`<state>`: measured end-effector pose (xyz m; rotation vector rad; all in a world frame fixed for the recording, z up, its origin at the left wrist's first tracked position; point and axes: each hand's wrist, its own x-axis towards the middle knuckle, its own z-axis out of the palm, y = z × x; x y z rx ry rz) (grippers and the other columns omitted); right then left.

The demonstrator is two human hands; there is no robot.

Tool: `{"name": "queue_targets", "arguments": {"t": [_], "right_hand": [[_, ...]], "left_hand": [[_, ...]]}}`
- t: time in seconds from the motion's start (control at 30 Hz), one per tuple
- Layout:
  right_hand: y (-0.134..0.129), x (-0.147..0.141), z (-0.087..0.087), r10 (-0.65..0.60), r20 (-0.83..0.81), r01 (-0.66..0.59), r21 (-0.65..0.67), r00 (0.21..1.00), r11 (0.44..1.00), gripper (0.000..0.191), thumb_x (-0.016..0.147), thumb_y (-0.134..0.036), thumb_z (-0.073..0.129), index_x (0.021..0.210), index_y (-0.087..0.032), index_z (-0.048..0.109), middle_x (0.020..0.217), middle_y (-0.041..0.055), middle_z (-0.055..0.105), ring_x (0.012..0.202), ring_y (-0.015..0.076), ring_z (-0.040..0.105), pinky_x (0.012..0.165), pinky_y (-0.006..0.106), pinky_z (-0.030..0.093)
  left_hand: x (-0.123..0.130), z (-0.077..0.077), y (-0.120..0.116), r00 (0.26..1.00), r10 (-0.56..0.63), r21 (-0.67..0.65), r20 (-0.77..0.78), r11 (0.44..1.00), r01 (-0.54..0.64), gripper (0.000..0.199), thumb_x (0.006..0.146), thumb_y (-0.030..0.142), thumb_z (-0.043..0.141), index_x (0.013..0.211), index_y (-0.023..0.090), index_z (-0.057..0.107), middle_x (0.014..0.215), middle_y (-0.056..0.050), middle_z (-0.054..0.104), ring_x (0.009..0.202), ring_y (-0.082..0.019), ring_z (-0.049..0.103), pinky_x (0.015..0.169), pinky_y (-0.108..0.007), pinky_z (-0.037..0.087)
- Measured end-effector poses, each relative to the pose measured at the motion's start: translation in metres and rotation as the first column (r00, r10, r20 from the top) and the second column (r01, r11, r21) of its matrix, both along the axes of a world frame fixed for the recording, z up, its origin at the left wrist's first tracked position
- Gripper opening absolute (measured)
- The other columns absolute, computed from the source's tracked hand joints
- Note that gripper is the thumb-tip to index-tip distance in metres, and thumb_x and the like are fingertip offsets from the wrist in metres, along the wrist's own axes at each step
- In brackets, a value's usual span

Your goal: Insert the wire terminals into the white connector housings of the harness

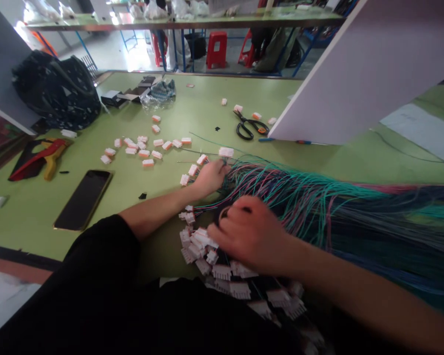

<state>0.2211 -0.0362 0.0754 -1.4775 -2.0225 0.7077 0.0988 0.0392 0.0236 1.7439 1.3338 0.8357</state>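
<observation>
My left hand is closed, its fingertips pinching thin wires just below a white connector. Beside it, several wired white-and-orange connectors lie in a row. Nearer my body, my right hand is curled and smeared by motion, above the wire bundle; what its fingers hold, if anything, is hidden. A heap of white connector housings sits under and beside that hand. Long green, pink and dark wires run from here to the right side of the table.
Loose orange-and-white connectors are scattered left of centre on the green table. Black scissors lie by a white panel. A phone, a red-and-yellow tool and a dark bag are at the left.
</observation>
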Motion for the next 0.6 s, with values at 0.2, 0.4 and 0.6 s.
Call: {"name": "queue_targets", "arguments": {"t": [0.2, 0.4, 0.6], "right_hand": [[0.057, 0.049, 0.008, -0.26, 0.474, 0.077, 0.37, 0.841, 0.926, 0.029, 0.085, -0.028, 0.044, 0.095, -0.019, 0.069, 0.081, 0.0104, 0.068, 0.083, 0.0236, 0.058, 0.076, 0.041, 0.03], [0.069, 0.055, -0.008, -0.077, 0.401, -0.073, 0.347, 0.913, 0.935, 0.033, 0.087, -0.033, 0.042, 0.097, -0.019, 0.07, 0.082, 0.0091, 0.071, 0.078, 0.0219, 0.063, 0.069, 0.034, 0.04], [0.026, 0.007, -0.027, 0.286, 0.549, -0.501, 0.292, 0.785, 0.815, 0.031, 0.081, -0.043, 0.053, 0.097, -0.02, 0.067, 0.079, 0.0058, 0.071, 0.078, 0.0227, 0.063, 0.07, 0.035, 0.04]], "left_hand": [[-0.011, 0.007, 0.007, 0.963, -0.262, -0.155, 0.068, 0.95, 0.27, 0.003, 0.075, 0.018, 0.056, 0.077, 0.017, 0.054, 0.042, 0.003, 0.052, 0.038, -0.011, 0.05, 0.048, -0.024, 0.036], [-0.051, 0.049, 0.0, 0.735, -0.53, -0.183, -0.423, 0.845, 0.503, 0.018, 0.078, 0.023, 0.051, 0.063, 0.013, 0.055, 0.046, 0.002, 0.054, 0.043, -0.008, 0.049, 0.05, -0.022, 0.033], [-0.095, 0.04, -0.023, 0.612, -0.683, -0.275, -0.399, 0.726, 0.63, 0.013, 0.075, 0.023, 0.056, 0.071, 0.013, 0.064, 0.071, -0.002, 0.066, 0.065, -0.011, 0.056, 0.06, -0.021, 0.037]]}}
